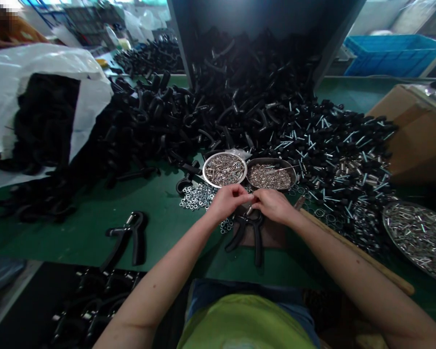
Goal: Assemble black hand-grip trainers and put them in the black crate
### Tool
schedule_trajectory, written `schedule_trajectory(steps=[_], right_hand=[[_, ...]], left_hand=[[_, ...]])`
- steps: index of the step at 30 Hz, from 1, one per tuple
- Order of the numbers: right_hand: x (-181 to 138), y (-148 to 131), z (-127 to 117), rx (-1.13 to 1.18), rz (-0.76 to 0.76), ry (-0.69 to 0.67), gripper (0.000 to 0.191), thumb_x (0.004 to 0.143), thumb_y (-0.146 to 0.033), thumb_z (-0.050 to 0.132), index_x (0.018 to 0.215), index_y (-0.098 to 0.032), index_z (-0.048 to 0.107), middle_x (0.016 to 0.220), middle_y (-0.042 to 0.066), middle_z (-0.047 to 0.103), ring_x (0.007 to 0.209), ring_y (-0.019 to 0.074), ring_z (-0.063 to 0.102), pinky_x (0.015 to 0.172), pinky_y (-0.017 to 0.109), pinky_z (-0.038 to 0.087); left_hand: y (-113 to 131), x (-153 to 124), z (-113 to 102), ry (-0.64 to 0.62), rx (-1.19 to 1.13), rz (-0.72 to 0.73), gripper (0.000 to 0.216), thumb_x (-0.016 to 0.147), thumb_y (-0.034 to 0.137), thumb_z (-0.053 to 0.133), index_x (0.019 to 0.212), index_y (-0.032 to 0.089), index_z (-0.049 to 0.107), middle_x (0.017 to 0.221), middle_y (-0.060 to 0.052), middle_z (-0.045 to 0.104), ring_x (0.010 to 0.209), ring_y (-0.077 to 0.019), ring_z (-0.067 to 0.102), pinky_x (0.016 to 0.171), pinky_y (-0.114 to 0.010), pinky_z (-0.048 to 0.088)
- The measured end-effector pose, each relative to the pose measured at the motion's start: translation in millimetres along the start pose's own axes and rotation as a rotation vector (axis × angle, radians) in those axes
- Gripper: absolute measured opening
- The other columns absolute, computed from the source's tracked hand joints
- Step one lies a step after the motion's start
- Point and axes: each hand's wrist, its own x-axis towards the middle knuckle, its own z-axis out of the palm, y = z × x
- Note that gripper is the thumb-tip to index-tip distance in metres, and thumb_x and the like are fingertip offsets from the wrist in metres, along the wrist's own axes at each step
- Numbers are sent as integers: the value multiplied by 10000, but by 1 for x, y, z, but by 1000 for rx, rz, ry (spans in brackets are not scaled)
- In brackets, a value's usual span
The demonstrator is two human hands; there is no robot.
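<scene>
My left hand (231, 199) and my right hand (274, 203) meet in front of me, fingertips pinched together and almost touching. Whatever small part they pinch is too small and covered to name. Just below the fingers lies a black clamp (257, 240), its two handles spread towards me. A coiled metal spring (249, 211) shows at its top, close under my right fingers. Right behind my hands stand a round white-rimmed bowl (204, 173) of metal pins and a dark oval dish (295, 175) of small metal parts. Loose nuts (196, 196) lie beside my left hand.
Another black clamp (139, 237) lies to the left. Black plastic parts (156, 111) and black-headed screws (323, 131) are heaped behind. On the right are a wooden-handled tool (363, 254), a tray of metal pins (417, 237) and a cardboard box (414, 131).
</scene>
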Motion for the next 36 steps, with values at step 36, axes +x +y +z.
schedule_trajectory(steps=[36], right_hand=[[-105, -6, -14, 39, 119, 235, 414, 902, -276, 361, 1301, -271, 473, 1176, 65, 639, 978, 250, 642, 814, 389, 512]], left_hand=[[-24, -30, 31, -23, 325, -34, 222, 631, 297, 772, 673, 166, 597, 821, 2, 534, 757, -134, 511, 664, -240, 393]])
